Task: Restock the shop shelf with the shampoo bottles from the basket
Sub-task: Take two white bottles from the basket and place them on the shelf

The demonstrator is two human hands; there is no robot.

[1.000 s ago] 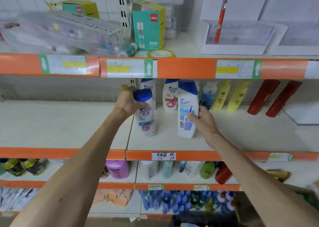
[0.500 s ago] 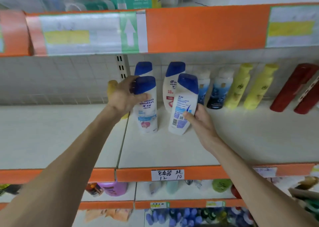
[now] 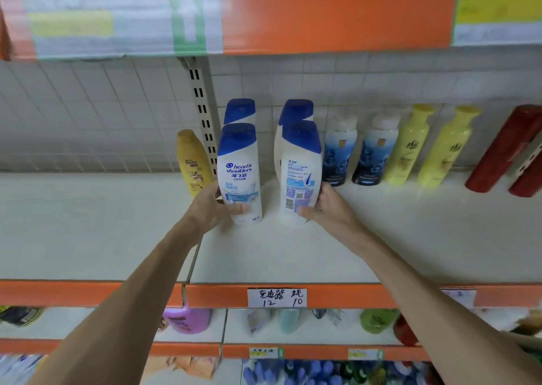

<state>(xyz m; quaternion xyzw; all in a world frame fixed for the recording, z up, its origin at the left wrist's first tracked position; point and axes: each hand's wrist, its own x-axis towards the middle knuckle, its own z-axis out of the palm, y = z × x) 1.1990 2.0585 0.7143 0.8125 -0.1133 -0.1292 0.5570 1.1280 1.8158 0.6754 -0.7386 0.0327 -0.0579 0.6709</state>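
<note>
On the middle shelf (image 3: pixel 293 252), just right of the slotted upright (image 3: pixel 205 115): gripping the label-forward shampoo bottle (image 3: pixel 239 173) low at its base with the left hand (image 3: pixel 211 208), thumb across the front. Held up near the cap a second ago. Standing straight now, directly in front of a rear blue-capped bottle (image 3: pixel 240 110).

Beside it, a small gap apart: cupping the back-label shampoo bottle (image 3: pixel 299 170) round its lower right side with the right hand (image 3: pixel 328 208), thumb under the barcode. Tilted half a second ago, upright now, in front of the second rear bottle (image 3: pixel 296 110).

Judging from that: both lined up as a tidy second row, placement nearly finished, only letting go left, and perhaps turning the right one label-forward.

Cannot tell whether either base sits fully on the shelf, with thumbs covering the bottom edges. Cannot see the left fingers behind the bottle. Seeing little but caps of the rear pair. No basket in view, so no telling what remains. Lower shelves (image 3: pixel 322 352) too blurred to read.
</note>
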